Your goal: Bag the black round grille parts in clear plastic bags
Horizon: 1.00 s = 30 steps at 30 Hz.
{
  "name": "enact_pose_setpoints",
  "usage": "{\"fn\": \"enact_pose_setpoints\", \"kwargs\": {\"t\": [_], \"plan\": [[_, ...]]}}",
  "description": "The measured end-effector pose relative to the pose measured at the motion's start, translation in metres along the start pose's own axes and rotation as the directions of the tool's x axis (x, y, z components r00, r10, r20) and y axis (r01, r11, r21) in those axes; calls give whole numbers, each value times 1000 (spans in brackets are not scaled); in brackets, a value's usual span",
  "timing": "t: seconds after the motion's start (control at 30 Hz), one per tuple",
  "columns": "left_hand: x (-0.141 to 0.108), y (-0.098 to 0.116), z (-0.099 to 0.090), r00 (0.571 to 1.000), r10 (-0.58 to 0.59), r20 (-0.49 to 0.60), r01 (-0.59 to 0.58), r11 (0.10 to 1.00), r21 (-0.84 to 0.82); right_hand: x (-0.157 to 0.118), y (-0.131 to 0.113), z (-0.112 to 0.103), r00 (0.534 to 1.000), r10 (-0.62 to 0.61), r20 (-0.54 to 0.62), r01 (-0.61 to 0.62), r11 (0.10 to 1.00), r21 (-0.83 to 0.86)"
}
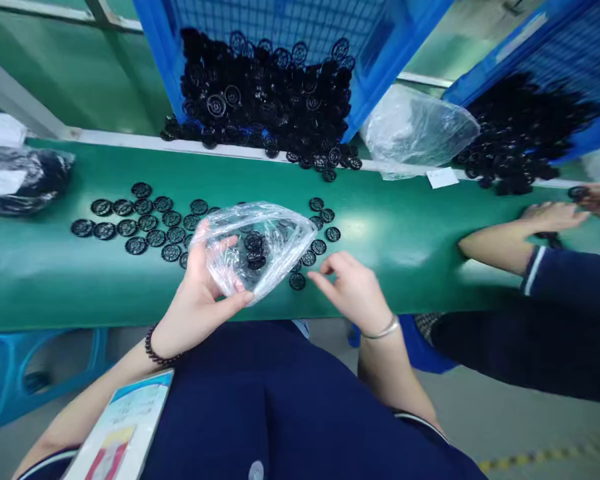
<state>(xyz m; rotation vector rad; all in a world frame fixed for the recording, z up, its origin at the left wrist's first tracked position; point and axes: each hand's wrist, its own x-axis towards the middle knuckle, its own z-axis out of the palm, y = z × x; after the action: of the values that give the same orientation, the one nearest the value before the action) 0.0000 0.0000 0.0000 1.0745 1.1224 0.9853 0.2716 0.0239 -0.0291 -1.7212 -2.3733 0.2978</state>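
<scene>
My left hand (200, 287) holds a clear plastic bag (285, 257) from below, its thumb on the near edge and its fingers spread along the far side. The bag's mouth gapes toward the right, and a few small black round parts (255, 250) show inside. To the right of the bag is my right hand (353, 287), thumb and curled fingers apart, with nothing visible between them. Just beyond its fingertips on the green table (395, 253) lies a black spoked disc (297, 281). More such discs (319, 247) lie beside the bag, some partly covered by it.
Loose black discs (143, 207) spread over the table at left, near a filled bag (25, 180). A tilted blue crate (365, 100) spills discs at the back. Right of it are an unfilled-looking bag (415, 130) and another crate (505, 50). A co-worker's hands (555, 217) work at far right.
</scene>
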Motion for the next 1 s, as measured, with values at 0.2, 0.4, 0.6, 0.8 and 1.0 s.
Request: {"fn": "enact_pose_setpoints", "kwargs": {"t": [0.2,0.4,0.6,0.8,1.0], "plan": [[9,2,3,1000,21,1,-21,1000,23,-11,-19,47,989,129,67,-130,991,9],[8,-3,-1,999,37,0,-37,999,3,7,24,26,992,95,-89,-92,995,39],[5,-2,6,1000,21,-11,-21,1000,-9,35,50,38,999,3,54,-3,1000,-5],[3,1,9,1000,-8,22,9,1000,-11,22,39,15,989,-24,-143,27,1000,15],[7,-3,12,996,5,91,-6,1000,9,11,-37,-38,810,-216,-545,337,932,130]]}}
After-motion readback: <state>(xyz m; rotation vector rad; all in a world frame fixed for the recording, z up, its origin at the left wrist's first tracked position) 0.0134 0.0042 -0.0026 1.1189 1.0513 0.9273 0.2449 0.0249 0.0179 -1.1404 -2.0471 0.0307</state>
